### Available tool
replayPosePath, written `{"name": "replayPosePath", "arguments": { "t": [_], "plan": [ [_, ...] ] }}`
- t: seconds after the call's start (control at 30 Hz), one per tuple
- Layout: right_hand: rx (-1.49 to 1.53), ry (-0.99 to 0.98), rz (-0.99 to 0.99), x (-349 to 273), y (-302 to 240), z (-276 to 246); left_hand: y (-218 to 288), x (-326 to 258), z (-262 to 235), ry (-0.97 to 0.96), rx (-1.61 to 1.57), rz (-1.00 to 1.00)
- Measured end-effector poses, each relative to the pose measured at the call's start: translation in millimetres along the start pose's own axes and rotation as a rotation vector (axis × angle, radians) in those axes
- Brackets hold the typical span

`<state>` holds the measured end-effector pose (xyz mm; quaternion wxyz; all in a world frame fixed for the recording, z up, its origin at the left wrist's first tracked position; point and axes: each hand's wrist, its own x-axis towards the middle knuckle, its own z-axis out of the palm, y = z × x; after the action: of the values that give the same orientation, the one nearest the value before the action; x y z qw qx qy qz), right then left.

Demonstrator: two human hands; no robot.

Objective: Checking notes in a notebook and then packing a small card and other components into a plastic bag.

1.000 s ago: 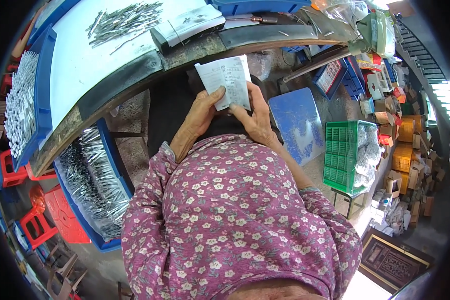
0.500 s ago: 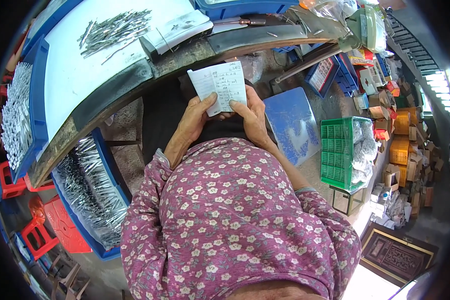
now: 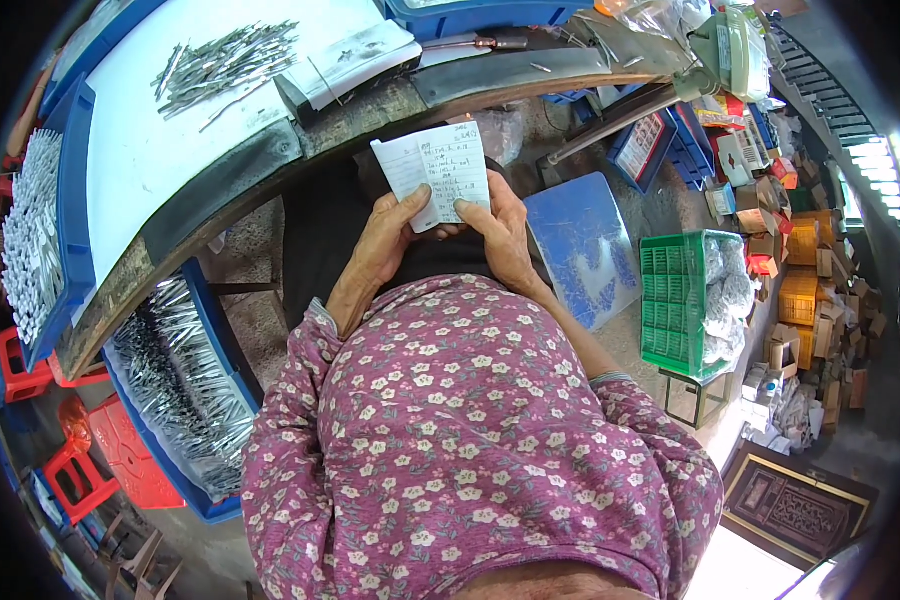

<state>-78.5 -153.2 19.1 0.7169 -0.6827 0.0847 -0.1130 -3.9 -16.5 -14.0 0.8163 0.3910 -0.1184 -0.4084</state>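
We've got both hands on one item: a small lined paper booklet [image 3: 445, 180], upper centre of the frame, pages facing up with dark handwriting. Left hand [image 3: 380, 240] grips its lower left, thumb flat on the page. Right hand [image 3: 503, 240] grips the lower right side, thumb on the lower part of the page. Both are partly closed around the paper; most fingers sit behind it, so we can't tell their exact curl.

Surface [image 3: 370, 122] curves across the top of the frame, beyond the booklet. On it, upper left: white sheet [image 3: 125, 140] with a loose pile of thin metal rods [image 3: 225, 65]. Top centre: blue bin [image 3: 495, 17], with a dark-handled tool [image 3: 500, 43] just below it in frame.

Far left: blue tray [image 3: 76, 215] packed with pale rods [image 3: 32, 245]. Lower left: second blue tray [image 3: 210, 315] full of shiny metal pieces [image 3: 185, 385], red stool [image 3: 135, 455] beside it.

Right of the hands: scuffed blue panel [image 3: 580, 245], then green crate [image 3: 670, 305] with wrapped contents. Lower right: dark carved panel [image 3: 795, 508] with a gold border.
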Motion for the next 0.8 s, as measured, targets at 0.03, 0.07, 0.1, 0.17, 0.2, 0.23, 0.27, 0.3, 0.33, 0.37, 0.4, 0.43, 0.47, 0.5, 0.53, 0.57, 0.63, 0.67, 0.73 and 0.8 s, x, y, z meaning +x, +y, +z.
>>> {"name": "replayPosePath", "arguments": {
  "t": [0.03,0.07,0.1,0.17,0.2,0.23,0.27,0.3,0.33,0.37,0.4,0.43,0.47,0.5,0.53,0.57,0.63,0.67,0.73,0.8],
  "plan": [
    [0.0,0.002,0.0,-0.8,-0.9,1.2,0.3,0.1,0.0,0.002,0.0,-0.003],
    [-0.007,0.008,-0.001,-2.2,-3.0,3.7,0.7,0.0,0.5,0.004,0.0,-0.006],
    [-0.014,0.015,-0.003,-3.4,-5.1,6.2,1.1,-0.3,1.8,0.004,0.0,-0.009],
    [0.005,0.009,0.011,-5.2,-9.9,11.4,2.3,-1.5,6.1,0.084,-0.036,0.003],
    [0.023,0.002,0.023,-5.9,-11.9,12.8,1.7,-1.6,5.7,0.083,-0.035,0.0],
    [0.025,0.005,0.023,-6.2,-13.2,11.5,0.3,-1.5,4.3,0.082,-0.061,0.001],
    [-0.204,-0.052,-0.083,-5.9,-14.2,8.9,-1.3,-1.3,2.5,0.082,-0.087,0.001],
    [-0.434,-0.11,-0.189,-5.0,-16.2,8.0,-2.3,-1.0,0.7,0.081,-0.086,-0.002],
    [-0.527,-0.131,-0.339,-3.2,-19.2,8.4,-3.1,-0.8,-1.0,0.077,-0.094,0.019],
    [-0.526,-0.127,-0.338,-3.7,-19.0,7.1,-2.6,-0.2,-0.5,0.071,-0.102,0.041],
    [-0.45,-0.139,-0.327,-4.6,-18.9,5.1,-1.9,-0.6,0.3,0.069,-0.1,0.038],
    [-0.374,-0.151,-0.315,-5.4,-19.1,3.2,-0.7,-1.9,1.3,0.049,-0.122,0.049],
    [-0.373,-0.15,-0.315,-5.9,-20.0,2.5,1.2,-3.1,2.6,0.03,-0.144,0.063],
    [-0.31,-0.134,-0.351,-6.2,-21.6,2.1,1.8,-3.2,3.1,0.029,-0.143,0.061],
    [-0.246,-0.118,-0.386,-6.4,-23.5,1.4,2.1,-3.0,3.6,0.021,-0.165,0.058],
    [-0.301,-0.091,-0.448,-5.3,-25.8,-0.2,2.5,-2.9,4.0,0.012,-0.188,0.055],
    [-0.322,-0.017,-0.427,-7.1,-25.8,-1.5,4.0,-3.2,3.3,-0.03,-0.199,0.052],
    [-0.343,0.056,-0.405,-8.1,-25.9,-2.6,4.5,-3.3,2.8,-0.072,-0.211,0.05],
    [-0.324,0.137,-0.419,-6.9,-28.3,-4.4,5.2,-2.5,1.5,-0.106,-0.234,0.051],
    [-0.304,0.188,-0.391,-4.1,-26.7,-7.7,5.5,-2.8,1.0,-0.137,-0.257,0.055]
  ]
}}
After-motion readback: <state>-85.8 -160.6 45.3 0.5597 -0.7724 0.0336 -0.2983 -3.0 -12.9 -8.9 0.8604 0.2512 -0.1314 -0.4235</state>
